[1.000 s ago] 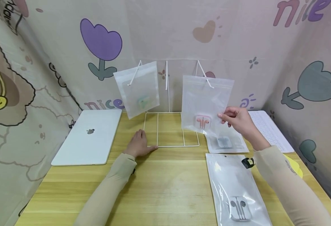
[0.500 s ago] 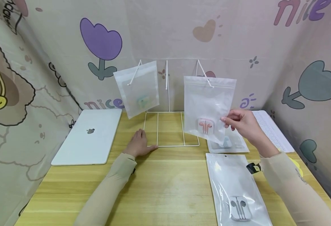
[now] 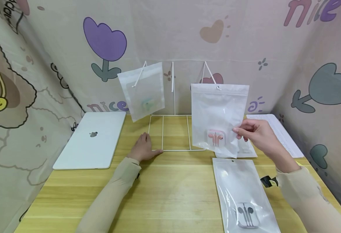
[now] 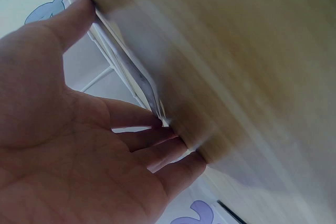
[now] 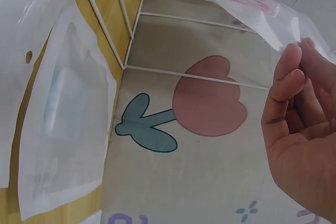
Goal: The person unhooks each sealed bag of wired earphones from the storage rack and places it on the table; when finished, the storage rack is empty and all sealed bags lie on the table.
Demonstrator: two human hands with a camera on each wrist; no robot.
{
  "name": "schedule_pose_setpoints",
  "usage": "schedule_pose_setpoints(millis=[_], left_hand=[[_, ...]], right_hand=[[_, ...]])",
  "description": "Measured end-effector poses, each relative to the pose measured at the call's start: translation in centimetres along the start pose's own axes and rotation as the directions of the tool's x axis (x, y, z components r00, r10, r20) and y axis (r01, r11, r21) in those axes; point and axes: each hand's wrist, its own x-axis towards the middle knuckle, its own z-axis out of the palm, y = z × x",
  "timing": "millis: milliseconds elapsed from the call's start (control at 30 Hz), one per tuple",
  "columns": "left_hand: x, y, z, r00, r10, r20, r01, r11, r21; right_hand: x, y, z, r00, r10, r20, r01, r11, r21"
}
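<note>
My right hand (image 3: 257, 136) pinches the right edge of a white zip bag (image 3: 217, 113) between thumb and fingers. Low in that bag shows a case of pink earphones (image 3: 215, 138). The bag's top edge is at the tip of the right hook of a white wire display rack (image 3: 183, 150); I cannot tell whether the hook still passes through it. In the right wrist view the fingertips (image 5: 292, 56) grip the clear bag edge. My left hand (image 3: 141, 149) rests, fingers extended, at the front left corner of the rack's base. Its palm (image 4: 79, 156) fills the left wrist view.
A second bag (image 3: 142, 92) with a greenish item hangs on the left hook. A bag with grey earphones (image 3: 244, 191) lies at front right, another bag (image 3: 247, 150) behind it. A laptop (image 3: 91, 139) lies left, a white keyboard (image 3: 278, 136) right.
My right hand has drawn the pink earphone bag forward, down and to the right, sliding it along the hook to its tip. The left hand has stayed in place.
</note>
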Motion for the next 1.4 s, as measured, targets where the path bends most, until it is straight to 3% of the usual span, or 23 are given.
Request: schedule_pose_setpoints(millis=[267, 500, 700, 900, 1167, 1400], left_hand=[[0.0, 0.0, -0.1, 1.000, 0.006, -0.017, -0.006, 1.000, 0.012], [0.0, 0.2, -0.2, 1.000, 0.016, -0.019, -0.015, 1.000, 0.014], [0.0, 0.0, -0.2, 1.000, 0.022, -0.018, -0.021, 1.000, 0.022], [0.0, 0.0, -0.2, 1.000, 0.018, -0.014, -0.017, 1.000, 0.022], [0.0, 0.1, -0.2, 1.000, 0.022, -0.016, -0.021, 0.999, 0.031], [0.0, 0.0, -0.2, 1.000, 0.017, 0.006, -0.017, 0.999, 0.033]], right_hand=[[-1.0, -0.3, -0.4, 0.998, -0.019, 0.055, 0.018, 1.000, 0.003], [-2.6, -0.8, 0.3, 0.984, -0.046, 0.170, 0.031, 0.996, 0.088], [-3.8, -0.6, 2.2, 0.961, -0.083, 0.264, 0.055, 0.992, 0.113], [-4.8, -0.2, 4.9, 0.916, -0.122, 0.383, 0.059, 0.983, 0.172], [-5.6, 0.5, 7.4, 0.883, -0.077, 0.462, -0.024, 0.978, 0.209], [-5.9, 1.1, 8.9, 0.858, -0.004, 0.514, -0.086, 0.985, 0.151]])
